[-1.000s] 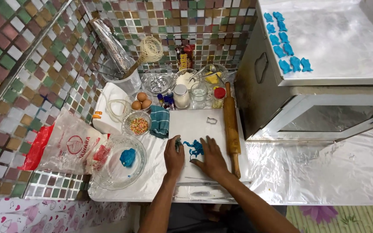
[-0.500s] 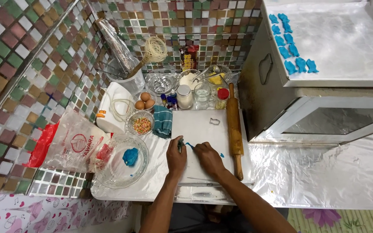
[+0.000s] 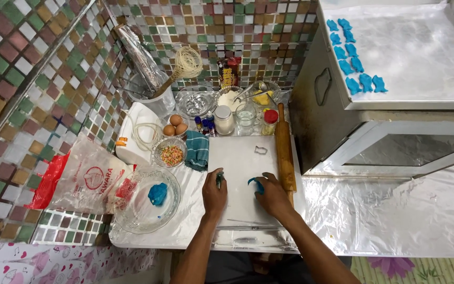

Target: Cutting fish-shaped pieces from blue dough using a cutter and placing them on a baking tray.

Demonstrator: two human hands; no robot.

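On the white board (image 3: 240,173), just left of the rolling pin (image 3: 285,150), our right hand (image 3: 273,195) has its fingers closed on blue dough (image 3: 257,182); our left hand (image 3: 214,193) pinches 1 smaller scrap (image 3: 219,179). We judge it soft, light, tearable: lift from underneath its edge.

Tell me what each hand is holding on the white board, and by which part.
The right hand pinches a blue dough piece by its edge. The left hand holds a small dark-green bit at its fingertips; the exact grip point cannot be told.
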